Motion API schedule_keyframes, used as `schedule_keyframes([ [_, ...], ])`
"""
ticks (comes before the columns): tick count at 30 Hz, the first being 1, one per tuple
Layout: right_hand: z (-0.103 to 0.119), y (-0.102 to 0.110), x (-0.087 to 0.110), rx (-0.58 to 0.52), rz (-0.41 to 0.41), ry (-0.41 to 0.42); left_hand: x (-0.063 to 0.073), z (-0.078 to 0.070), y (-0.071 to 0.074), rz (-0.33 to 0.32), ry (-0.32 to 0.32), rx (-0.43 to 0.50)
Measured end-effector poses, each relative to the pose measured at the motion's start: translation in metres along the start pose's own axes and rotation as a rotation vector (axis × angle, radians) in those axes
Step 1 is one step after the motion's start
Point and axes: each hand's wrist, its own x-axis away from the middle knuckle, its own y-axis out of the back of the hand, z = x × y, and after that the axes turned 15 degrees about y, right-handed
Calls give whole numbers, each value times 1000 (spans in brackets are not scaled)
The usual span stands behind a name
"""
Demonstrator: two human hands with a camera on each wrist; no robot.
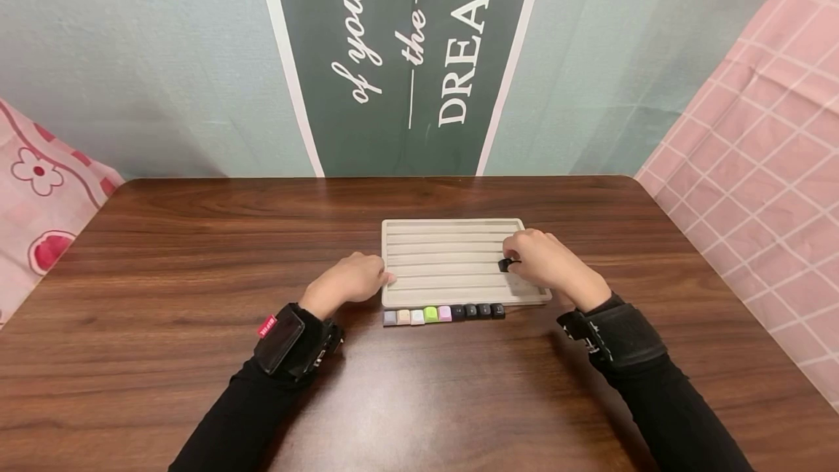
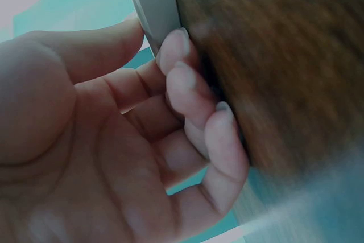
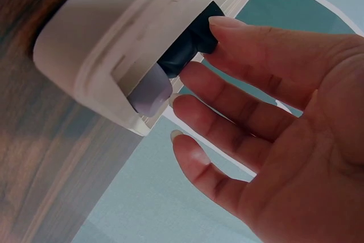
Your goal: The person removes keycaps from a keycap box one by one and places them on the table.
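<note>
A cream ridged tray [image 1: 452,255] lies flat on the table. My left hand [image 1: 354,277] holds its left edge; in the left wrist view the thumb [image 2: 122,44] lies along the rim, with curled fingers [image 2: 185,86] low against the side by the table. Over the tray's right part, my right hand [image 1: 544,261] pinches a black keycap [image 1: 505,265] between thumb and fingertips. From the right wrist, this black keycap [image 3: 205,27] sits in a row of the tray, beside another dark keycap [image 3: 178,55] and a lavender-grey keycap [image 3: 152,89] at the row's end.
Along the tray's near edge runs a line of loose keycaps: a grey one [image 1: 390,317], beige, white, a green one [image 1: 430,314], pink, then several black ones [image 1: 483,310]. Behind the brown wooden table [image 1: 197,253] hangs a printed cloth [image 1: 406,57], with pink cloth [image 1: 767,144] at the right.
</note>
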Motion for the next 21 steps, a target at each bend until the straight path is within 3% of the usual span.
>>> schedule_keyframes([
  [21,2,-1,1,43,-13,7,0,0,0,5,0,2],
])
